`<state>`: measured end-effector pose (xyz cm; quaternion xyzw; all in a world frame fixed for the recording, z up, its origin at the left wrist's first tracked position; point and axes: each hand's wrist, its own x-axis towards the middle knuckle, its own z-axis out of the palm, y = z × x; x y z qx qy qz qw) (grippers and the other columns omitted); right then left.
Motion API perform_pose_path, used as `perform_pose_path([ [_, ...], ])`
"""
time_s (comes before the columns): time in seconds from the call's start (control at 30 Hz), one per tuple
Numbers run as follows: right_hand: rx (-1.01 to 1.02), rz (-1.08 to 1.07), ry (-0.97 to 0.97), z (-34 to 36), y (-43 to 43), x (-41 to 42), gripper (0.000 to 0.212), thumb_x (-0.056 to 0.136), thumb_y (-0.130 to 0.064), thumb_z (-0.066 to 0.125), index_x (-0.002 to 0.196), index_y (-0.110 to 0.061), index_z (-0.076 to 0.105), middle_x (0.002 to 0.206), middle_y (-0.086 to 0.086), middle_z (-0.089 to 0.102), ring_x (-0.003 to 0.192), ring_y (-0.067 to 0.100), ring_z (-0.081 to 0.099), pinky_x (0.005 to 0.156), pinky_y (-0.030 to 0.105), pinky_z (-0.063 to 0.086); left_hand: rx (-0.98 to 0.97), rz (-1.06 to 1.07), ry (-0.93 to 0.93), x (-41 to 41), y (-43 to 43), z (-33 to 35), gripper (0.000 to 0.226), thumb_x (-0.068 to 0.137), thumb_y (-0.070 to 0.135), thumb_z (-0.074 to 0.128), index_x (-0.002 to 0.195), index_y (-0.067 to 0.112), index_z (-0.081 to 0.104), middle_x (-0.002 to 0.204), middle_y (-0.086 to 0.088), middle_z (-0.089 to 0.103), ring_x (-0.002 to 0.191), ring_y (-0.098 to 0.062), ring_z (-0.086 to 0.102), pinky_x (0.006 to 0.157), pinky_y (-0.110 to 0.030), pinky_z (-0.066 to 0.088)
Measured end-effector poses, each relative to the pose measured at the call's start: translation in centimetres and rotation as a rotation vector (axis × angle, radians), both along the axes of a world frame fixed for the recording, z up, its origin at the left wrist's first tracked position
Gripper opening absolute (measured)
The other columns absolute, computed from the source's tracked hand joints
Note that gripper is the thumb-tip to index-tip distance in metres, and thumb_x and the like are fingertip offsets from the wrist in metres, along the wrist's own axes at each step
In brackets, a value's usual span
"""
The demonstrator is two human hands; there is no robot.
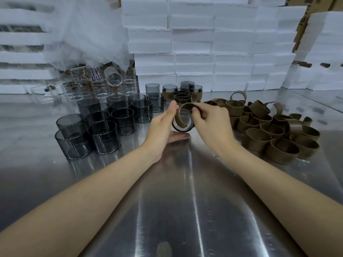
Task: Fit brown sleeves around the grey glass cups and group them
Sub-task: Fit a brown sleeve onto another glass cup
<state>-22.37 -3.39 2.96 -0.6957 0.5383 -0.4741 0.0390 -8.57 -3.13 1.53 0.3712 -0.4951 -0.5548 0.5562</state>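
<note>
While the left hand (161, 125) cradles a tilted grey glass cup (182, 129) between thumb and fingers above the steel table (176, 191), the right hand (211, 117) pinches the brown sleeve (178, 116) partly on it, bare cups (104, 136) left, loose sleeves (258, 139) right, printing on clear beakers (113, 77) behind unreadable.

A small packing workshop or factory floor: a bare steel desk (176, 201) carries batches of grey glass cups (104, 134) at its left and heaped brown sleeves (278, 138) at its right, with white foam boxes (194, 43) stacked high along its far edge.
</note>
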Motion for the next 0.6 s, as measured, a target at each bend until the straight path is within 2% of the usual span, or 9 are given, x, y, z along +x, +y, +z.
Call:
perform_pose_path([
  [0.03, -0.004, 0.004, -0.041, 0.09, 0.16, 0.06, 0.027, 0.094, -0.022, 0.05, 0.105, -0.024, 0.074, 0.073, 0.003, 0.072, 0.07, 0.022, 0.063, 0.07, 0.039, 0.051, -0.011, -0.02, 0.001, -0.06, 0.1, 0.1, 0.056, 0.081, 0.051, 0.063, 0.124, 0.016, 0.065, 0.121, -0.005, 0.069, 0.098, -0.027, 0.072, 0.079, -0.037, 0.06],
  [0.1, 0.0, -0.016, -0.107, 0.21, 0.33, 0.21, 0.027, 0.093, -0.024, 0.053, 0.11, -0.025, 0.074, 0.082, 0.004, 0.075, 0.078, 0.022, 0.066, 0.076, 0.042, 0.053, -0.032, -0.042, -0.005, -0.17, 0.13, 0.06, 0.064, 0.075, 0.038, 0.073, 0.132, 0.015, 0.058, 0.125, -0.006, 0.066, 0.099, -0.027, 0.071, 0.085, -0.038, 0.059],
  [0.2, 0.023, -0.038, -0.136, 0.2, 0.29, 0.3, 0.028, 0.092, -0.028, 0.056, 0.115, -0.026, 0.072, 0.093, 0.0, 0.076, 0.087, 0.018, 0.068, 0.082, 0.041, 0.054, -0.041, -0.048, -0.014, -0.23, -0.11, -0.1, 0.058, 0.087, 0.014, 0.072, 0.14, 0.009, 0.05, 0.133, -0.01, 0.061, 0.105, -0.027, 0.069, 0.091, -0.043, 0.057],
  [0.27, 0.044, -0.017, -0.158, 0.12, 0.16, 0.26, 0.027, 0.092, -0.029, 0.057, 0.113, -0.027, 0.073, 0.094, -0.004, 0.075, 0.088, 0.013, 0.068, 0.082, 0.039, 0.054, -0.045, -0.036, -0.016, -0.13, -0.21, -0.1, 0.055, 0.09, 0.007, 0.067, 0.142, 0.008, 0.048, 0.137, -0.01, 0.057, 0.109, -0.027, 0.067, 0.092, -0.044, 0.056],
  [0.37, 0.049, 0.058, -0.257, 0.03, 0.0, 0.35, 0.021, 0.091, -0.025, 0.06, 0.105, -0.026, 0.076, 0.086, -0.014, 0.072, 0.086, 0.0, 0.065, 0.08, 0.024, 0.051, -0.073, -0.028, -0.04, -0.16, -0.26, -0.16, 0.048, 0.092, 0.005, 0.063, 0.139, 0.009, 0.052, 0.136, -0.01, 0.058, 0.108, -0.026, 0.068, 0.091, -0.045, 0.056],
  [0.47, 0.044, 0.123, -0.343, 0.01, -0.02, 0.34, 0.018, 0.091, -0.021, 0.062, 0.1, -0.024, 0.077, 0.074, -0.022, 0.067, 0.074, -0.012, 0.061, 0.069, 0.007, 0.042, -0.117, -0.018, -0.08, -0.31, -0.34, -0.39, 0.037, 0.095, 0.004, 0.057, 0.13, 0.014, 0.061, 0.125, -0.007, 0.065, 0.106, -0.021, 0.068, 0.086, -0.042, 0.059],
  [0.53, 0.062, 0.142, -0.352, 0.07, -0.17, 0.08, 0.016, 0.09, -0.02, 0.063, 0.094, -0.024, 0.079, 0.065, -0.023, 0.066, 0.066, -0.013, 0.059, 0.064, 0.007, 0.041, -0.123, -0.01, -0.081, -0.25, -0.48, -0.54, 0.034, 0.095, 0.004, 0.056, 0.125, 0.016, 0.065, 0.119, -0.002, 0.068, 0.102, -0.018, 0.069, 0.083, -0.04, 0.059],
  [0.6, 0.099, 0.144, -0.355, 0.19, -0.36, -0.17, 0.015, 0.089, -0.022, 0.065, 0.088, -0.023, 0.079, 0.061, -0.022, 0.066, 0.067, -0.008, 0.061, 0.067, 0.018, 0.049, -0.13, -0.015, -0.08, -0.17, -0.52, -0.62, 0.032, 0.093, 0.004, 0.056, 0.119, 0.019, 0.069, 0.11, 0.005, 0.071, 0.098, -0.014, 0.07, 0.078, -0.037, 0.06],
])
